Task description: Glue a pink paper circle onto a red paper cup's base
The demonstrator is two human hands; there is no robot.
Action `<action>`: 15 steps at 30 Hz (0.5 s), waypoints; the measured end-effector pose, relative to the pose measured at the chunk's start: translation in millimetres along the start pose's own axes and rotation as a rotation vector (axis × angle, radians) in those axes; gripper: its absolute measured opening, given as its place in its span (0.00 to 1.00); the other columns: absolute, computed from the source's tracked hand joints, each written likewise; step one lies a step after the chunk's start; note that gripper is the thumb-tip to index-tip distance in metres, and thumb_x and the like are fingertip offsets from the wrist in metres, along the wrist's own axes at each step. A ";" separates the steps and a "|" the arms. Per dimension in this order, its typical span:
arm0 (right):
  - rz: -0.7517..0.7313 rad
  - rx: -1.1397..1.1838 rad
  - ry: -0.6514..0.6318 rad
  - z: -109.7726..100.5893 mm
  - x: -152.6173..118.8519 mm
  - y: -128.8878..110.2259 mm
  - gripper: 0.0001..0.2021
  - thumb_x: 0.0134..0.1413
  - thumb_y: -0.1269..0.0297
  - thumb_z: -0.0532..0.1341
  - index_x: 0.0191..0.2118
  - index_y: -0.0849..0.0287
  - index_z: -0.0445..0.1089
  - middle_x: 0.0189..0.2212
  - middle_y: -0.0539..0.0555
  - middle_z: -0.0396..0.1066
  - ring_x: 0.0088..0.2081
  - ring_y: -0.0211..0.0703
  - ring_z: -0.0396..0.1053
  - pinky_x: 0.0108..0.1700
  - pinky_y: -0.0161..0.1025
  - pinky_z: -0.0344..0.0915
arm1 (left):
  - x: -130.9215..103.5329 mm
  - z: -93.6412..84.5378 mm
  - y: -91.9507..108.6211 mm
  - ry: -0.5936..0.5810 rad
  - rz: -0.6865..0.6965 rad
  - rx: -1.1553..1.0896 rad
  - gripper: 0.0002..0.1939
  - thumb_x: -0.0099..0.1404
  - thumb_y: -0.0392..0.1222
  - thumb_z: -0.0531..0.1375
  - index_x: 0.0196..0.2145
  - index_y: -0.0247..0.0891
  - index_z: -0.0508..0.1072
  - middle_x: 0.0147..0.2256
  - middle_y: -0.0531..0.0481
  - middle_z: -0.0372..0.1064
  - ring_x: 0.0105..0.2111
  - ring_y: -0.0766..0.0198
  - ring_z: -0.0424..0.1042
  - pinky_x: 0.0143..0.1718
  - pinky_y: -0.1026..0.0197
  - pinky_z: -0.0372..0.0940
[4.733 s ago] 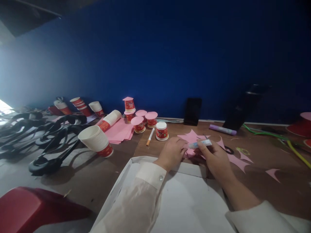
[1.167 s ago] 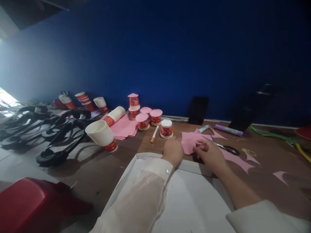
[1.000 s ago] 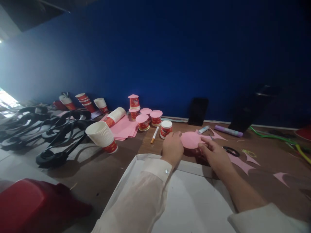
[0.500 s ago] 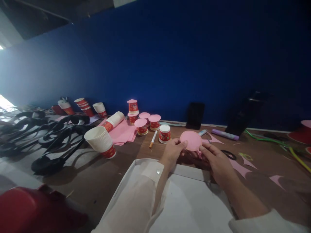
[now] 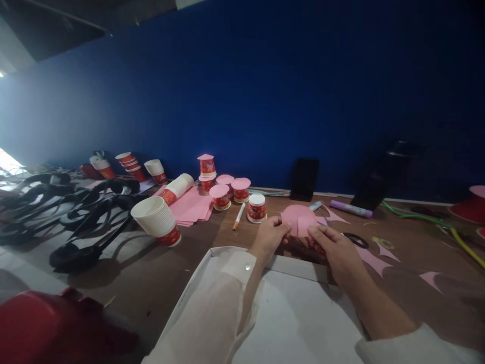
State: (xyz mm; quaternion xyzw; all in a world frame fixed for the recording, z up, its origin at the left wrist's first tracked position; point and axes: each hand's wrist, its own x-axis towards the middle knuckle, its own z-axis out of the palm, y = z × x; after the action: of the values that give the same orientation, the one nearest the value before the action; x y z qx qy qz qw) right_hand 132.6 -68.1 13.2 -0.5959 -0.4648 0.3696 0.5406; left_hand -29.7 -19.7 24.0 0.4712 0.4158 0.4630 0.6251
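Blue wall panel [image 5: 242,101] behind, brown table [image 5: 170,268] below, white box [image 5: 295,313] nearest us. Our pink disc [image 5: 298,213] is up off the table, pinched at its near left edge by our left hand [image 5: 270,235] and at its near right edge by our right hand [image 5: 337,247]. Just changed: a seam line now shows from its near edge toward the middle; half a second ago that face looks plain. We read that as paper edges lapping, so the disc is probably less flat; can't confirm any bond. Versus the earliest frame: glue stick [image 5: 316,206] is out of our right hand, now lying behind the disc. Upturned cup [image 5: 257,212] stands left of our hands, scissors [image 5: 364,244] and pink offcuts [image 5: 373,260] on the right.
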 end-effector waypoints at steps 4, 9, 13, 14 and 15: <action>0.032 -0.004 -0.015 1.6 0.7 -0.3 0.22 0.47 0.42 0.69 0.23 0.57 0.71 0.18 0.48 0.65 0.23 0.37 0.60 0.25 0.35 0.54 | -1.2 0.4 1.1 -0.018 -0.022 -0.011 0.16 0.55 0.49 0.70 0.27 0.35 0.71 0.20 0.56 0.64 0.19 0.73 0.61 0.22 0.68 0.56; 0.077 -0.011 -0.038 2.0 -0.2 -3.9 0.22 0.48 0.41 0.68 0.25 0.57 0.71 0.19 0.47 0.65 0.24 0.36 0.59 0.26 0.35 0.53 | -2.6 0.8 2.9 -0.016 -0.032 -0.017 0.15 0.56 0.48 0.69 0.26 0.35 0.70 0.20 0.57 0.63 0.18 0.74 0.59 0.21 0.68 0.54; 0.076 -0.032 -0.037 2.6 -1.4 -7.1 0.22 0.47 0.41 0.68 0.25 0.57 0.71 0.19 0.47 0.65 0.24 0.36 0.59 0.27 0.35 0.54 | -3.1 1.0 3.7 -0.014 -0.044 -0.006 0.14 0.57 0.47 0.68 0.27 0.35 0.70 0.20 0.57 0.63 0.18 0.74 0.59 0.22 0.68 0.54; 0.073 -0.031 -0.031 3.0 -1.3 -7.3 0.22 0.47 0.41 0.68 0.25 0.57 0.71 0.18 0.47 0.65 0.24 0.36 0.59 0.26 0.35 0.54 | -3.2 1.1 3.9 -0.015 -0.046 -0.009 0.14 0.57 0.47 0.68 0.27 0.35 0.70 0.20 0.57 0.63 0.19 0.74 0.59 0.22 0.68 0.54; 0.066 -0.032 -0.027 3.3 -1.2 -7.2 0.22 0.47 0.41 0.68 0.25 0.57 0.72 0.18 0.47 0.65 0.23 0.36 0.60 0.26 0.34 0.55 | -3.4 1.3 4.2 -0.016 -0.049 -0.012 0.14 0.57 0.47 0.68 0.27 0.35 0.71 0.20 0.57 0.63 0.19 0.73 0.59 0.22 0.68 0.55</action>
State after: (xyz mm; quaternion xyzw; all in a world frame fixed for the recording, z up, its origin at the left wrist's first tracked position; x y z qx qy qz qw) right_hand 128.0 -68.4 19.7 -0.6144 -0.4583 0.3877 0.5121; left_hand -29.9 -22.8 28.6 0.4608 0.4192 0.4464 0.6424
